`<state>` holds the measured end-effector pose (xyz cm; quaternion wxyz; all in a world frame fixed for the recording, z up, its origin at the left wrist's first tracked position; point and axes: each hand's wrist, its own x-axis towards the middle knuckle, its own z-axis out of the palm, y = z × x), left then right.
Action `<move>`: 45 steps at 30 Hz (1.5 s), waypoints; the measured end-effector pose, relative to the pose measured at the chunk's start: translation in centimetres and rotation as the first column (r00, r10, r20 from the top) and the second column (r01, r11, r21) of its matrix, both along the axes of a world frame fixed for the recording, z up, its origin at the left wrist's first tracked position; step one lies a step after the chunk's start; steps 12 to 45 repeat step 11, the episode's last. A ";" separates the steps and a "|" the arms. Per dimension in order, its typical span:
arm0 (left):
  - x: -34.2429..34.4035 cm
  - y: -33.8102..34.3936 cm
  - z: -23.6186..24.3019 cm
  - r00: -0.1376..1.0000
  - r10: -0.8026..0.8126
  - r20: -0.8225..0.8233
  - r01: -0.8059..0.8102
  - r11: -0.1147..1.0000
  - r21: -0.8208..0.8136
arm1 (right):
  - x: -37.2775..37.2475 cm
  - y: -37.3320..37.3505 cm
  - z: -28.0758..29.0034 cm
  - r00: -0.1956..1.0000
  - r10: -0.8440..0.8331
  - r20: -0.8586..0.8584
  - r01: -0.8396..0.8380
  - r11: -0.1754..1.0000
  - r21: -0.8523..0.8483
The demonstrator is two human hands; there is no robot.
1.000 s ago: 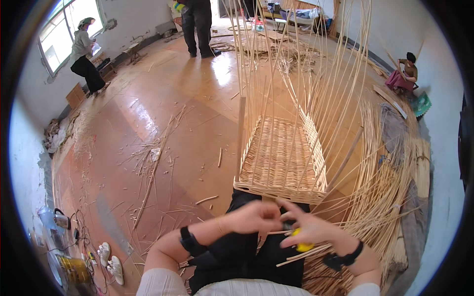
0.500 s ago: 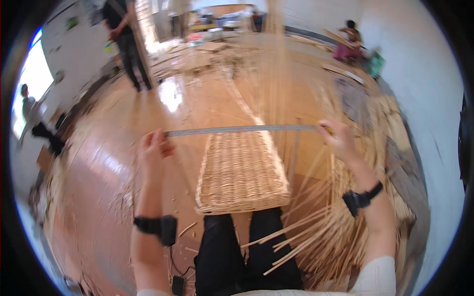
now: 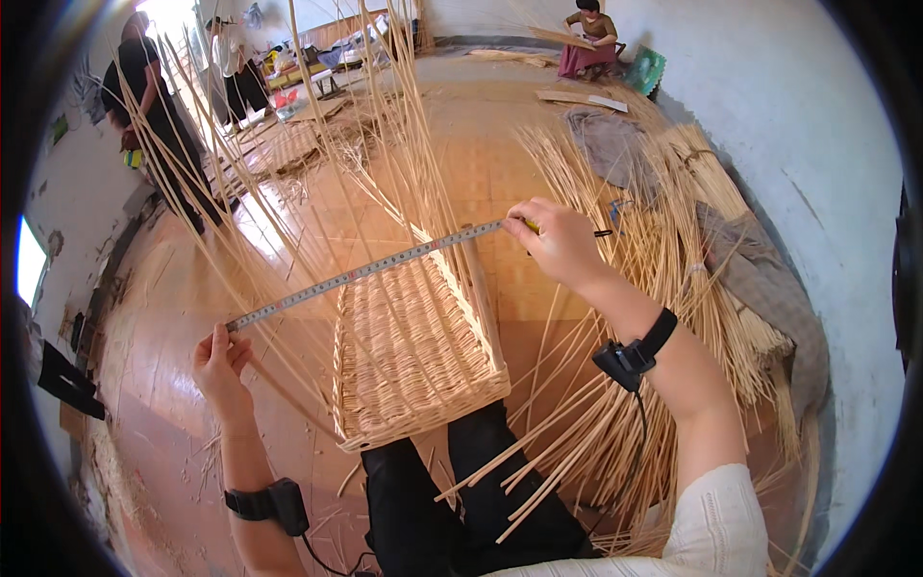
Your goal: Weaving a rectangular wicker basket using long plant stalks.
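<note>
A metal tape measure (image 3: 367,272) is pulled out straight and slants above a woven wicker basket (image 3: 413,348). My left hand (image 3: 223,373) pinches its lower end at the left. The other end is gripped in my right hand (image 3: 560,248), which is higher and farther away; a bit of yellow shows between its fingers. The basket rests at my knees, and long unwoven stakes (image 3: 409,144) rise from its far and left sides, some passing beside the tape. A wooden strip (image 3: 478,288) runs along the basket's right side.
Bundles of loose canes (image 3: 654,279) spread over the floor to my right, beside a grey cloth (image 3: 745,260). A seated person (image 3: 588,43) works by the far wall. Two people (image 3: 154,106) (image 3: 236,67) stand at the back left. Wood scraps (image 3: 308,144) lie farther off.
The tape has gone from nearly level to slanting, its left end lower and its right end higher. My view has swung, so the basket and both hands appear farther left.
</note>
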<state>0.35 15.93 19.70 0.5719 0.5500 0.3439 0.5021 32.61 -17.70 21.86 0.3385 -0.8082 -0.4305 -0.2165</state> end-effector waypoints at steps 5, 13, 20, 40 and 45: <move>0.0 -0.1 0.2 1.000 0.001 0.001 -0.001 1.000 -0.015 | 0.0 0.3 -0.2 1.000 0.009 0.025 -0.009 1.000 0.018; -1.2 1.0 -0.2 0.999 -0.035 -0.023 0.033 0.996 -0.077 | -0.9 1.7 -0.8 0.999 0.042 0.014 -0.042 0.998 0.041; -1.2 1.0 -0.2 0.999 -0.035 -0.023 0.033 0.996 -0.077 | -0.9 1.7 -0.8 0.999 0.042 0.014 -0.042 0.998 0.041; -1.2 1.0 -0.2 0.999 -0.035 -0.023 0.033 0.996 -0.077 | -0.9 1.7 -0.8 0.999 0.042 0.014 -0.042 0.998 0.041; -1.2 1.0 -0.2 0.999 -0.035 -0.023 0.033 0.996 -0.077 | -0.9 1.7 -0.8 0.999 0.042 0.014 -0.042 0.998 0.041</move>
